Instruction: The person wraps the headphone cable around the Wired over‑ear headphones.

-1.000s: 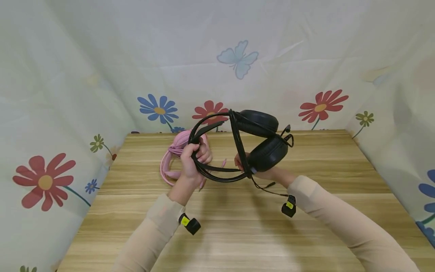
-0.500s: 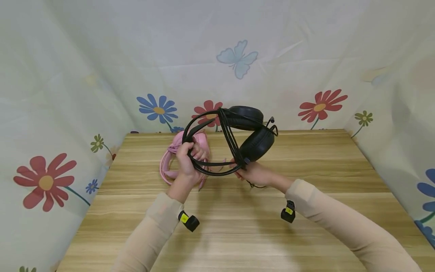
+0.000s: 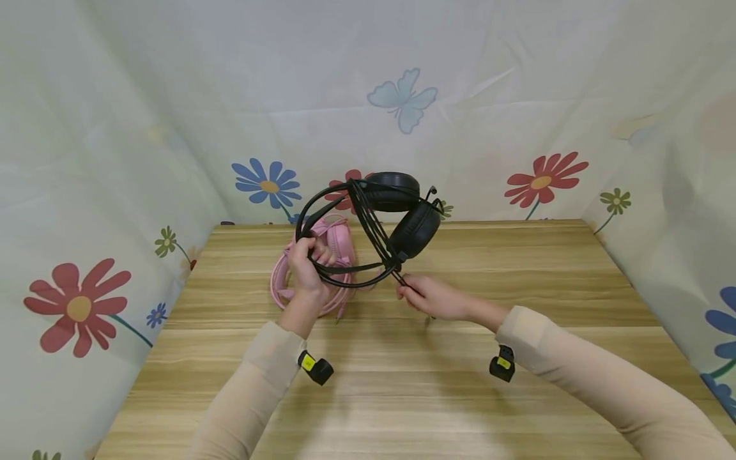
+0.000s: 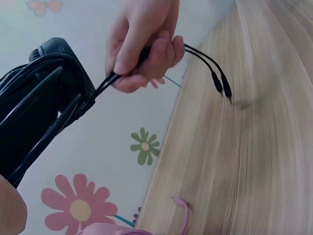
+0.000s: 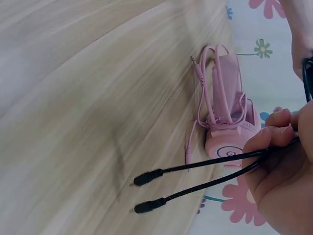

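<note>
A black headset is held in the air above the table, its cable wound around the band and ear cups. My left hand grips the headband at its left end. With curled fingers my right hand holds the cable's split end, just below the near ear cup. Two black audio plugs hang out past the right hand in the right wrist view. A pink headset with its cable bundled lies on the table behind the left hand, partly hidden by it and the black headband.
The wooden table has a floral curtain around its back and sides. Beside the pink headset, its thin pink plugs lie on the wood. A small camera is strapped to each wrist.
The black headset has shifted left and slightly up with the left hand. My right hand has come out from behind the ear cup and now holds the cable end, pulled away from the headset.
</note>
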A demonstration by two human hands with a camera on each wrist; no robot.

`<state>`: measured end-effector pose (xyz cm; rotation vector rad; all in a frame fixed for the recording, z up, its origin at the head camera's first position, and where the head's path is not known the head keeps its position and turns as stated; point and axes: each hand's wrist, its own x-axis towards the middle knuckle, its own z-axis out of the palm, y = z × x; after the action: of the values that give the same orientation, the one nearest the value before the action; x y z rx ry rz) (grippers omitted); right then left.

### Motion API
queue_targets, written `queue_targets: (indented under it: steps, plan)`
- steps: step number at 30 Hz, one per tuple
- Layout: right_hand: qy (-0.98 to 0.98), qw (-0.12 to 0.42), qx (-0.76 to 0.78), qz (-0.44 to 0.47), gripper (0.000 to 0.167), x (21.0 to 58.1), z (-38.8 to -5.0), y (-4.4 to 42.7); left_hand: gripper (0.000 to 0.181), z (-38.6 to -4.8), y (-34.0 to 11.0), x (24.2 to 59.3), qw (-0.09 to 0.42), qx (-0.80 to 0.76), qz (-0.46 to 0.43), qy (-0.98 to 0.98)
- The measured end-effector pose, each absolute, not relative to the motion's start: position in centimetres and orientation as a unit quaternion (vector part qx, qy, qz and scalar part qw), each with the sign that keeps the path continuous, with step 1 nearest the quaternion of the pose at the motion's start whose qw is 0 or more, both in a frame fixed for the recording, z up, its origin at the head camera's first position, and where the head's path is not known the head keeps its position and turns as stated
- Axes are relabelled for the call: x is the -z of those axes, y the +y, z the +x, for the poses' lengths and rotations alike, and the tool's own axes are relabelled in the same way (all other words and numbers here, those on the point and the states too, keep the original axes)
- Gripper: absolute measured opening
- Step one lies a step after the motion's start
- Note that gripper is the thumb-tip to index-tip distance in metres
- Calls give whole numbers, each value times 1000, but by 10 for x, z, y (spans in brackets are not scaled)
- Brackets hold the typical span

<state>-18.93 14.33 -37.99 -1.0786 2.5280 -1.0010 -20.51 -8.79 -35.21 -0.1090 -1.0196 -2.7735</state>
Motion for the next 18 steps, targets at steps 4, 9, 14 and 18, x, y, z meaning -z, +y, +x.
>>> queue_targets:
  steps: [4, 9, 14, 18]
  plan:
    - [866, 108, 302, -384, 19, 374, -186, 148, 29, -206, -90, 353, 100, 930, -21, -354]
    - [866, 113, 257, -413, 13, 366, -181, 159, 29, -205, -93, 354, 105, 927, 3, -361]
    - [884, 79, 160, -432, 13, 357, -178, 169, 28, -204, -95, 360, 113, 921, 31, -371]
    - [888, -3, 55, -456, 12, 347, -179, 173, 20, -202, -94, 365, 110, 920, 39, -375]
